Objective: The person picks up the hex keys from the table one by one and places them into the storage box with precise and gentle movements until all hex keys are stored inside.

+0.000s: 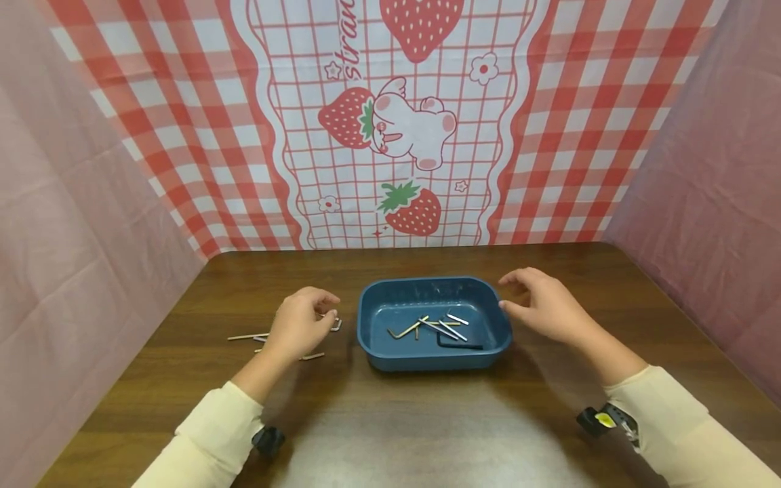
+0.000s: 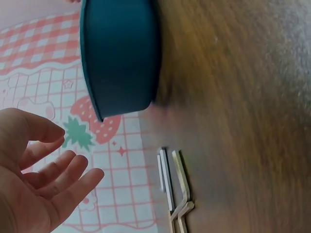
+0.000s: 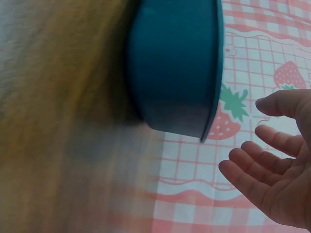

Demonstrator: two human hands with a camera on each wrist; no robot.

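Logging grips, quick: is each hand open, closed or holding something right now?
Left hand: open, holding nothing, near some hex keys.
Right hand: open, holding nothing, beside the bin.

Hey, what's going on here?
A person has both hands at a blue tub on a wooden table, and neither appears to hold anything. The left hand is to the left of the tub, the right hand beside its right end. Thin gold and silver metal rods and a black bent one lie inside the tub. More metal pieces lie on the table near the left hand.
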